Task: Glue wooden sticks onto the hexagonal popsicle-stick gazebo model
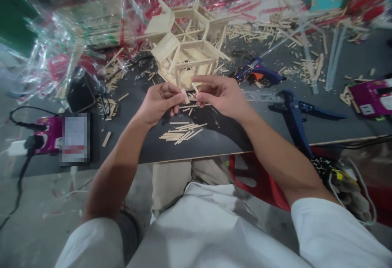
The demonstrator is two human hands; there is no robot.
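Observation:
Between thumb and fingers, my left hand [163, 101] pinches a short flat wooden stick [185, 96]. My right hand [219, 94] grips another small wooden stick [195, 88], its index finger stretched out above it. The two pieces are close together but look apart. Just behind my hands stands a star-shaped frame [196, 44] built from wooden sticks, with panels on its left side. Below my hands lies a loose pile of thin sticks [180, 132] on the dark tabletop [128, 145].
A blue glue gun [260, 71] and a blue-handled cutter [295, 115] lie on the right. Clear glue sticks [335, 57] and wood scraps [254, 33] are behind them. Purple power strips [49, 135] sit at both sides. A phone [74, 139] and plastic-wrapped sticks [94, 23] are left.

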